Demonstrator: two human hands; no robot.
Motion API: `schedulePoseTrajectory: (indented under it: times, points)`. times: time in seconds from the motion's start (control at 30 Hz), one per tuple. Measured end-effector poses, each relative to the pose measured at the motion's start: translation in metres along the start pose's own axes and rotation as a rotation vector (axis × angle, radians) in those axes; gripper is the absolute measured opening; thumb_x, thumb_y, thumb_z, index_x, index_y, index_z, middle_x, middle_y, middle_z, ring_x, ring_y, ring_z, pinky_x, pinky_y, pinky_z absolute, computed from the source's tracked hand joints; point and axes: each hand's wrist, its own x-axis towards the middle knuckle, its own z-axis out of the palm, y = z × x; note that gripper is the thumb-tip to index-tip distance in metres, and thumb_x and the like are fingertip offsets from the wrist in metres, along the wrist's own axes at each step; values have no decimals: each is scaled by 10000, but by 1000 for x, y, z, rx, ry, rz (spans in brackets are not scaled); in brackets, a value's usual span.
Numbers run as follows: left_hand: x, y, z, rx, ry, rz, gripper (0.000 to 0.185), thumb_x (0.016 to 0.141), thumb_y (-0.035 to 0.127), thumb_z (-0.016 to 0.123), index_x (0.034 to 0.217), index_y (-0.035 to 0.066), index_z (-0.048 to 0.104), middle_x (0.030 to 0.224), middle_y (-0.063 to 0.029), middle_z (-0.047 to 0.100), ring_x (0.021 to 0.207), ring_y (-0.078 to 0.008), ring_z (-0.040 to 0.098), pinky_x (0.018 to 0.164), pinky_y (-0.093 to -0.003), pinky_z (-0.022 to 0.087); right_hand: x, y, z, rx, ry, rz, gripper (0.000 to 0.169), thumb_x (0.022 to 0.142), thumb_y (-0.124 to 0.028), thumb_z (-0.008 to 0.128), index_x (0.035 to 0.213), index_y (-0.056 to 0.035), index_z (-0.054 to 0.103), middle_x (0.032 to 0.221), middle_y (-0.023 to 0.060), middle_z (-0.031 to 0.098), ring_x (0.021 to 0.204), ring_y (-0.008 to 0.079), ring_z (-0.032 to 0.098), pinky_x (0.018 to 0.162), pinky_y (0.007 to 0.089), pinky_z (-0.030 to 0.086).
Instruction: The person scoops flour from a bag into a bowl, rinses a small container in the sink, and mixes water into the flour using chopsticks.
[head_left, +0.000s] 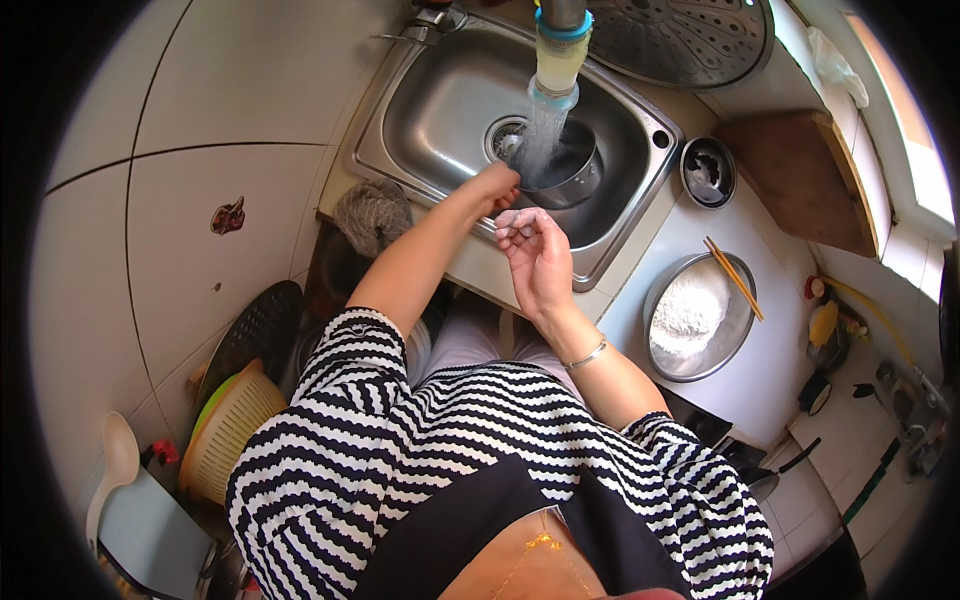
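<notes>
Water runs from a faucet's spray head (555, 82) into a metal bowl (574, 180) standing in the stainless steel sink (450, 82). My left hand (496, 187) is at the bowl's near left edge, fingers curled; whether it grips the rim cannot be told. My right hand (534, 255) is raised over the sink's front edge with bent fingers, palm up and nothing seen in it; whitish residue coats its fingertips. On the counter to the right, a metal bowl of white flour (688, 311) has a pair of wooden chopsticks (733, 277) across its rim.
A small metal bowl (708, 172) with dark contents sits right of the sink, near a wooden board (802, 180). A perforated steamer plate (675, 34) lies behind. A mesh-like bundle (371, 216) is at the sink's left front. Colanders (232, 435) stand lower left.
</notes>
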Motion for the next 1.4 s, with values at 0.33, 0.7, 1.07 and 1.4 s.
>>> schedulePoseTrajectory:
  times: [0.33, 0.7, 1.07, 1.4]
  points:
    - [2, -35, 74, -914, -1047, -452, 262, 932, 234, 410, 705, 106, 435, 534, 19, 352, 405, -71, 275, 380, -220, 260, -21, -13, 15, 109, -37, 13, 267, 987, -205, 381, 834, -36, 520, 892, 125, 593, 815, 184, 539, 766, 299, 448]
    - [-21, 1, 26, 142, 238, 374, 250, 834, 20, 448, 1027, -113, 359, 646, -175, 622, 509, -226, 620, 423, -322, 480, -16, -15, 0, 172, 29, 34, 263, 982, -229, 410, 807, -51, 493, 889, 105, 555, 824, 200, 518, 790, 307, 449]
    - [-11, -17, -24, 929, 720, 421, 356, 920, 184, 458, 1093, -127, 455, 818, -208, 658, 764, -264, 672, 646, -370, 534, 46, -17, -60, 80, 401, -161, 350, 1001, -247, 317, 1059, 5, 554, 1140, 173, 613, 1023, 237, 601, 835, 306, 473]
    - [-17, -32, -10, 240, 791, 866, 355, 942, 217, 470, 1202, -11, 553, 1075, -185, 613, 921, -299, 610, 849, -350, 472, 110, -34, -102, -224, 367, -299, 567, 1009, -384, 294, 1387, 37, 331, 1468, 166, 329, 1374, 271, 311, 1110, 363, 234]
